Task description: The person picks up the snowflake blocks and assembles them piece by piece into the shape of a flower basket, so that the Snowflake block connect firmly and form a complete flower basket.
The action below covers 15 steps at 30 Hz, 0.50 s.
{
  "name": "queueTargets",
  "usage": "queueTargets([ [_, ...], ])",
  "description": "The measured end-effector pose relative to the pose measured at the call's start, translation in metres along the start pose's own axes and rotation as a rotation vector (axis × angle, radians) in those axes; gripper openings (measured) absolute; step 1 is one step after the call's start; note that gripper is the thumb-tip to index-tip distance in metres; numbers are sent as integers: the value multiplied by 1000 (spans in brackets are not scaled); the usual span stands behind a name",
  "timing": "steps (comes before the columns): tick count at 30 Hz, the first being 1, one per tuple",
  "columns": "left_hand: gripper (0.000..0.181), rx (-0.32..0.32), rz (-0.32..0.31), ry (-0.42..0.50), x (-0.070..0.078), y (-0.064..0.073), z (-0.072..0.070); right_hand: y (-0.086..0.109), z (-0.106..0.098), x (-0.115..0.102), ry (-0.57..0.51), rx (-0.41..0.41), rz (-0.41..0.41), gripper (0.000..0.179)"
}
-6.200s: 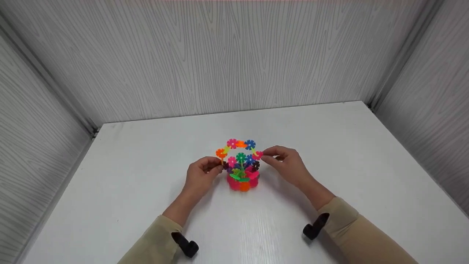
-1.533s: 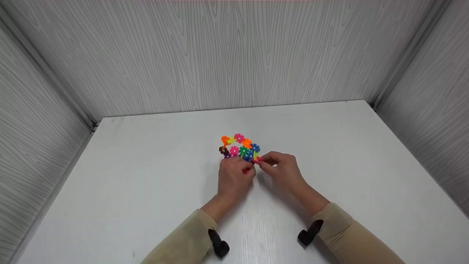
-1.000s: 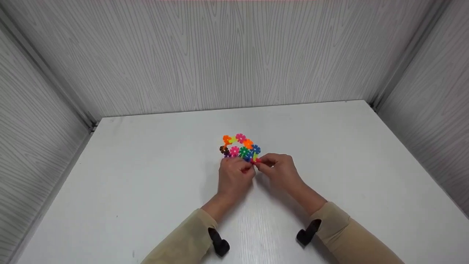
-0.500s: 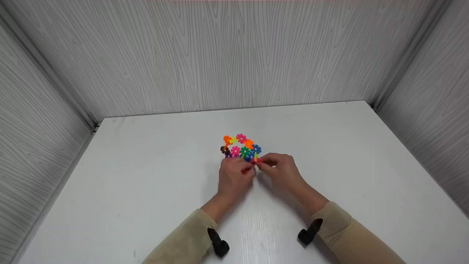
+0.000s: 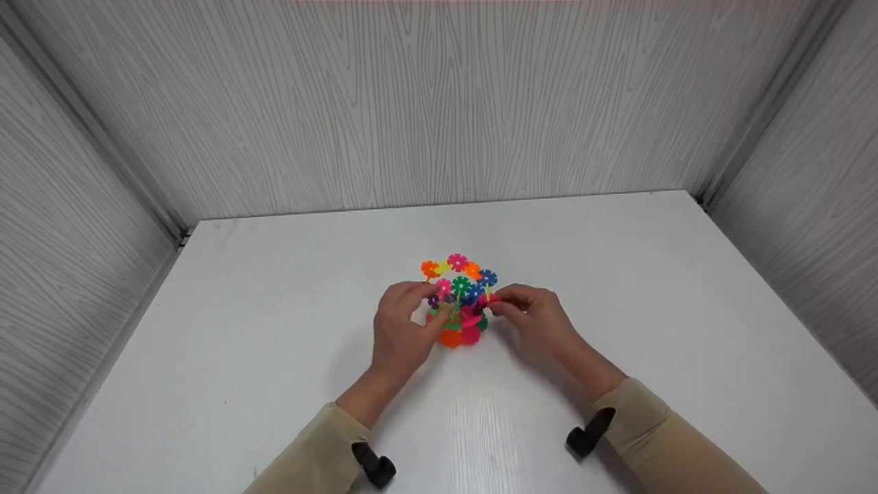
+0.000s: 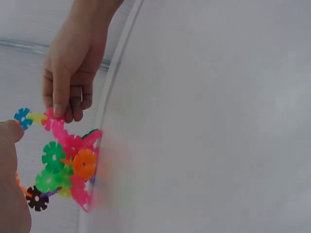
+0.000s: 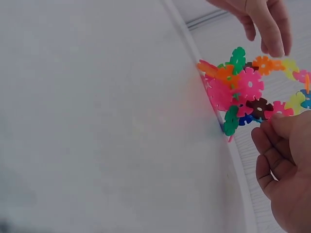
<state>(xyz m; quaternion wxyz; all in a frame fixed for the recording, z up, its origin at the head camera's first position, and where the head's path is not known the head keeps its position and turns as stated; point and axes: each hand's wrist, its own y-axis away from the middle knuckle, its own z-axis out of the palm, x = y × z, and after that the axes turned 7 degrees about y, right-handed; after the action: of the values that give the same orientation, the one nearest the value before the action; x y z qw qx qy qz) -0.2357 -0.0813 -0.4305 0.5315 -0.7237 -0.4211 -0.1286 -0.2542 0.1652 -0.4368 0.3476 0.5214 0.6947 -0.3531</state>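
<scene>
A small flower basket (image 5: 451,337) built of colourful interlocking snowflake discs stands mid-table in the head view. Its arched handle carries an orange disc, a blue disc (image 5: 488,277) and others. My right hand (image 5: 542,319) pinches a pink snowflake disc (image 7: 279,109) low on the handle's right side, beside a dark brown disc (image 7: 259,108). My left hand (image 5: 405,329) is at the basket's left, thumb and fingers apart, partly covering it. In the right wrist view, the left hand's fingertips (image 7: 276,47) are close to the handle's orange disc (image 7: 263,65); contact cannot be made out.
The basket is on a white table (image 5: 260,329). Behind it rises a wood-grain panel (image 5: 425,103), with similar panels on both sides. Each sleeve cuff bears a black strap with a small black wrist device (image 5: 378,473).
My left hand has let go of the basket's front right and moved left, fingers spreading, so the lower basket shows again. My right hand keeps its pinch, shifting slightly right.
</scene>
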Motion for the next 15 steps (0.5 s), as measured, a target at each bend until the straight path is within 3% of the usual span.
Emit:
queueTargets([
  [3, 46, 16, -143, 43, -5, -4, -9, -1, -5, 2, -21, -25, 5, 15],
  [8, 46, -74, -365, 133, -14, -9, -15, -6, -10, 4, -35, -47, 26, 19],
  [11, 40, -111, -417, 170, -17, -9, -15, -9, -11, 5, -29, -40, 44, 23],
  [15, 39, -114, -424, 157, -21, -8, -17, -10, -15, 7, 1, -7, 59, 30],
])
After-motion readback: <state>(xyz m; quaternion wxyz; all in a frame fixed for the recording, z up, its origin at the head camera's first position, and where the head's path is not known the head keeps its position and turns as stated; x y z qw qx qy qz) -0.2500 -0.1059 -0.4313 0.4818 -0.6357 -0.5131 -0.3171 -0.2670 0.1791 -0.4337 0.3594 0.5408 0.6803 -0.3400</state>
